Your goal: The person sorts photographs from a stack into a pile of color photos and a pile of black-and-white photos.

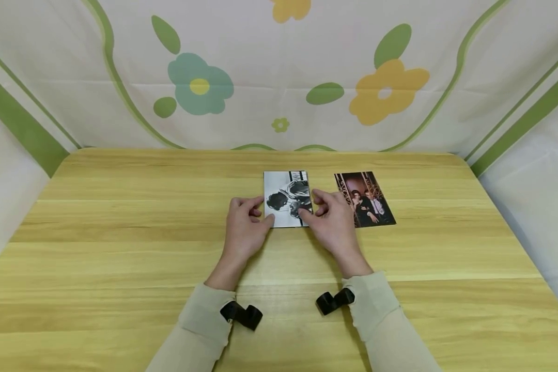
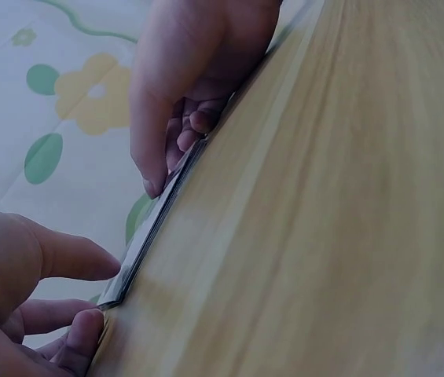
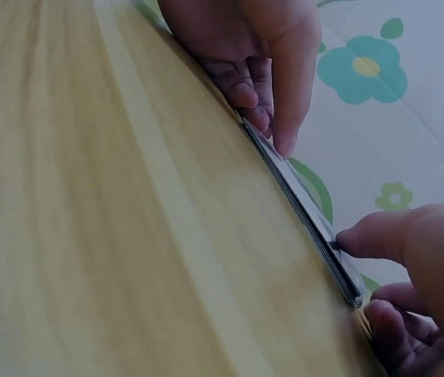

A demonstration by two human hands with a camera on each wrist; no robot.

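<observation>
A small stack of photo cards (image 1: 281, 188) lies on the table, its top card a black-and-white picture of people. My left hand (image 1: 245, 227) holds the stack's left side, thumb over the near left corner and fingers curled by the edge. On the opposite side my right hand (image 1: 334, 223) grips it, thumb on the top card and fingers along the right edge. Seen edge-on in the left wrist view, the stack (image 2: 152, 228) shows several layers close over the tabletop. The right wrist view shows the same layered edge (image 3: 304, 210) between both hands.
A dark colour photo card (image 1: 374, 204) of two seated people lies just right of my right hand, which overlaps its left edge in the head view. The wooden table (image 1: 121, 248) meets a white floral cloth (image 1: 260, 67) at the back.
</observation>
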